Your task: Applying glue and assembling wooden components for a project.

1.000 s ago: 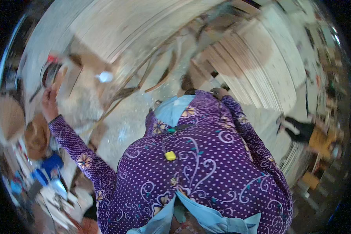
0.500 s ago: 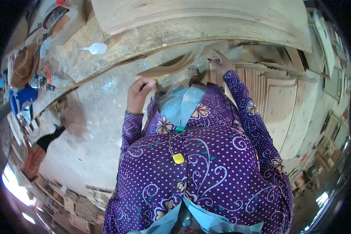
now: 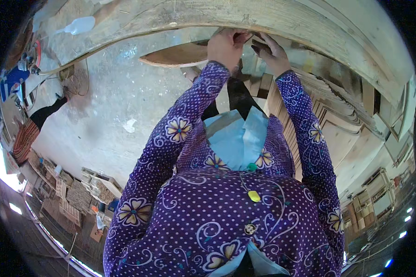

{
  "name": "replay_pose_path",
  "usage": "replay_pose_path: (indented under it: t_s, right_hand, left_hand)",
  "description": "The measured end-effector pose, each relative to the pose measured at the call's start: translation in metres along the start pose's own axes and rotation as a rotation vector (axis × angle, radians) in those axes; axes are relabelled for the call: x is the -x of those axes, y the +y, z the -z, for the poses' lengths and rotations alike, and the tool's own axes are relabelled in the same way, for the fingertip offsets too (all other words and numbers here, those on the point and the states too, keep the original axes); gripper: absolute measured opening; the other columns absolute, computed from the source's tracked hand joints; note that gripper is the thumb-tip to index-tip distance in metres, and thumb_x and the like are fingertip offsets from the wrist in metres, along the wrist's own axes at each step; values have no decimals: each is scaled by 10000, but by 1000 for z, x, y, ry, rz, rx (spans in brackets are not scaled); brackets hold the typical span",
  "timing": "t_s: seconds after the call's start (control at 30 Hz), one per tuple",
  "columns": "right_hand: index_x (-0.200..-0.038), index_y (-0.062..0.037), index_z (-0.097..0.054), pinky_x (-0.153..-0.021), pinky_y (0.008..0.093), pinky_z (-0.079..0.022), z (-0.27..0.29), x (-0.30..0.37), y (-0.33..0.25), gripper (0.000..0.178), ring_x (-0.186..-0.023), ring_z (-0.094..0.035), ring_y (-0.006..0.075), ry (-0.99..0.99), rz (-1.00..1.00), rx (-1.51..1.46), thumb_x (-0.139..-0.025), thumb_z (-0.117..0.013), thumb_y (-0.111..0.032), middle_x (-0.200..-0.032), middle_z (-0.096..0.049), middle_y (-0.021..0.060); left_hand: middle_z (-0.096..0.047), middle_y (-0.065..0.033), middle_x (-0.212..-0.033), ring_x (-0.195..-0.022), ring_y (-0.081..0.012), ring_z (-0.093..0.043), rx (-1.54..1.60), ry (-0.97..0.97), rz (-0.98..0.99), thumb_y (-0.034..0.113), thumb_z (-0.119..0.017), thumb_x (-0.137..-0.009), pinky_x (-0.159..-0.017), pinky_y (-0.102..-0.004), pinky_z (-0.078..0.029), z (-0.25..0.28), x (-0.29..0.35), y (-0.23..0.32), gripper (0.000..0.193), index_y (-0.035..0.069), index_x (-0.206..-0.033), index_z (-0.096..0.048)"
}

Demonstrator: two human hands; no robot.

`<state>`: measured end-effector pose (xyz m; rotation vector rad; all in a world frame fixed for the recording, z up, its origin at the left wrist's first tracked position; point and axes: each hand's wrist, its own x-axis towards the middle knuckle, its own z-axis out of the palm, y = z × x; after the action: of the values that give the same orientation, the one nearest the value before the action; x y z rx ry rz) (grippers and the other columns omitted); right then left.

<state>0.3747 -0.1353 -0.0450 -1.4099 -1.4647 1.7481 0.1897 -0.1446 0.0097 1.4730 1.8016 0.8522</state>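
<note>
My left hand (image 3: 224, 48) is closed at the near edge of the wooden worktop (image 3: 198, 16), its fingertips curled in and what they hold hidden. Behind this hand a curved, pointed wooden panel (image 3: 171, 56) sticks out to the left, below the worktop edge; whether the hand grips it I cannot tell. Close by on the right, my right hand (image 3: 275, 55) has its fingers apart and bent toward the left hand, with nothing visible in them.
Stacked curved wooden panels (image 3: 328, 108) stand on the right below the worktop. A white plastic bottle (image 3: 80, 25) lies on the worktop at far left. A hose (image 3: 78, 57) runs along the edge. Another person's leg (image 3: 48, 111) shows at left above the concrete floor (image 3: 111, 101).
My left hand has moved right and up, from the panel's left end to beside my right hand. The panel now lies lower in front of the worktop edge. The view has shifted.
</note>
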Motion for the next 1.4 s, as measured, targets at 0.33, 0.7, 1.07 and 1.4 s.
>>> replay_pose_path:
  t_s: [0.33, 0.7, 1.07, 1.4]
  right_hand:
    - [-1378, -20, -404, -1033, 340, -374, -7, 0, 2, 543, -1260, -457, 241, 19, 25, 45, -870, -573, -110, -1375, -468, 159]
    - [-1455, 20, -216, -1114, 342, -264, -33, 11, -59, 589, -1354, -315, 224, -81, -178, -324, -896, -401, 34, -1499, -263, 119]
    - [-1464, 1, -199, -1114, 365, -268, -33, 14, -67, 620, -1367, -297, 242, -102, -197, -358, -891, -432, 29, -1518, -232, 112]
    - [-1456, -50, -284, -1004, 288, -409, -30, 7, -41, 613, -1247, -450, 194, -141, -60, -297, -898, -538, -52, -1448, -359, 129]
  left_hand:
    - [-641, -90, -740, -750, -292, -614, -282, 293, -181, 280, -664, -758, -689, -429, -487, -13, -2, -7, 151, 136, -775, -707]
    - [-620, -21, -954, -976, -227, -542, -329, 256, -23, 245, -671, -723, -863, -437, -369, 5, 18, 3, 175, 231, -888, -725]
    - [-622, 7, -888, -901, -194, -566, -285, 356, -60, 264, -662, -731, -842, -433, -369, 0, 21, 1, 126, 222, -832, -724]
    - [-615, 34, -820, -858, -203, -569, -363, 369, -207, 238, -666, -697, -848, -446, -371, 4, 27, -20, 113, 270, -792, -719]
